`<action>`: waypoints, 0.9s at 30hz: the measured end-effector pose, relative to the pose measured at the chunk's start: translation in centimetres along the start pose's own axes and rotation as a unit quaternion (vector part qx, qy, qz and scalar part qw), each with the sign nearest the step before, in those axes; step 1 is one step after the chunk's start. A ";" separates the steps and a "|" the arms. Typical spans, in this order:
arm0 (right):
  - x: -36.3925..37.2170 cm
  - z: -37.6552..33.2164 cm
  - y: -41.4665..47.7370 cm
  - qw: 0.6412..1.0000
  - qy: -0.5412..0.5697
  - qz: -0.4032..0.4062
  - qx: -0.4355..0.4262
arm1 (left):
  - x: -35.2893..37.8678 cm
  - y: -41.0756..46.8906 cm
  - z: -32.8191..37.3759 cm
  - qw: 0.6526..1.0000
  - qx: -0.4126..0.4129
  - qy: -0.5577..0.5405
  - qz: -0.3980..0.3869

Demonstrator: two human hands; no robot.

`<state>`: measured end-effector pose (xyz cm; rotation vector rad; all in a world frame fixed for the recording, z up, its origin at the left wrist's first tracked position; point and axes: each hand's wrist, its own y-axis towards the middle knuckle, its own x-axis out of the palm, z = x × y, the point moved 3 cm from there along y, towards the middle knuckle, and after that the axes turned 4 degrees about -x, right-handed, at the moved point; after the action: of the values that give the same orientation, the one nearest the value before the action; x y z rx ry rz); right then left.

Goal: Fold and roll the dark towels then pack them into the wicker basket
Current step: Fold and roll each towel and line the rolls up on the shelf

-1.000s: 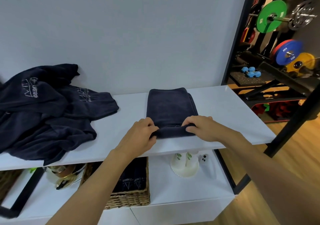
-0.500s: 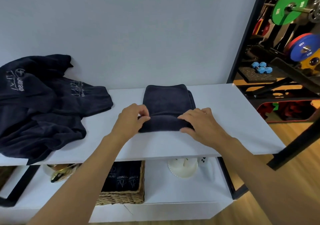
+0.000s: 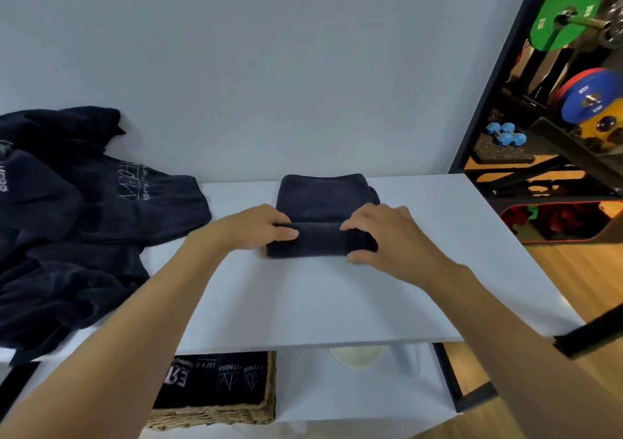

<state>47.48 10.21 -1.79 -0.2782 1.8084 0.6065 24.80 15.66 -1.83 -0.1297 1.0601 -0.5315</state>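
Note:
A folded dark towel [image 3: 323, 199] lies on the white shelf top [image 3: 320, 300], its near end turned into a thick roll [image 3: 317, 244]. My left hand [image 3: 256, 226] grips the roll's left end, fingers over the top and thumb at the front. My right hand [image 3: 387, 236] grips the right end the same way. A heap of loose dark towels [image 3: 77, 222] with pale logos covers the shelf's left side. On the lower shelf stands the wicker basket [image 3: 215, 413], holding several rolled dark towels [image 3: 215, 376].
A grey wall stands right behind the shelf. A pale round object [image 3: 355, 356] sits on the lower shelf right of the basket. A black frame post [image 3: 488, 77] rises at the right, with weight plates [image 3: 563, 13] and blue dumbbells [image 3: 505, 133] beyond it.
Both hands have rolled the towel's near end away from me, so the roll is thicker and the flat part shorter. The camera has tilted, showing more of the basket.

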 end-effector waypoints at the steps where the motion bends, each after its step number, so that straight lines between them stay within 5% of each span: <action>1: 0.3 0.4 0.3 1.000 0.007 -0.013 0.009 | -0.3 0.5 0.1 0.999 -0.019 -0.027 -0.018; 4: 0.5 2.1 2.0 0.991 0.113 -0.035 0.069 | -1.0 1.3 0.2 1.000 -0.018 0.002 0.006; 8: 0.6 4.2 4.4 0.953 0.244 -0.101 0.150 | -0.9 -0.4 1.1 0.956 0.122 0.114 0.239; 12: 1.4 5.1 5.6 0.942 0.270 -0.077 0.185 | -0.2 1.0 0.1 0.954 0.112 0.168 0.222; 16: 0.6 3.8 5.3 0.994 0.035 0.072 0.074 | -2.2 3.6 -0.1 0.989 0.075 0.046 0.118; 19: 0.9 2.6 4.3 0.999 -0.016 0.027 0.018 | -3.1 5.0 0.1 0.996 0.060 0.035 0.059; 21: 1.1 3.2 4.9 0.999 -0.016 -0.005 0.038 | -3.3 5.6 0.5 0.994 0.056 0.039 0.085; 25: 0.8 5.9 7.7 0.978 0.138 -0.056 0.147 | -2.4 4.4 1.8 0.944 0.139 0.088 0.285; 27: 1.1 7.0 8.8 0.959 0.207 -0.075 0.180 | -1.4 4.2 1.6 0.940 0.150 0.113 0.286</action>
<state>48.67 21.42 -2.07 -0.3056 2.2335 0.1052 27.09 19.72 -1.41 0.5098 1.1626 -0.1726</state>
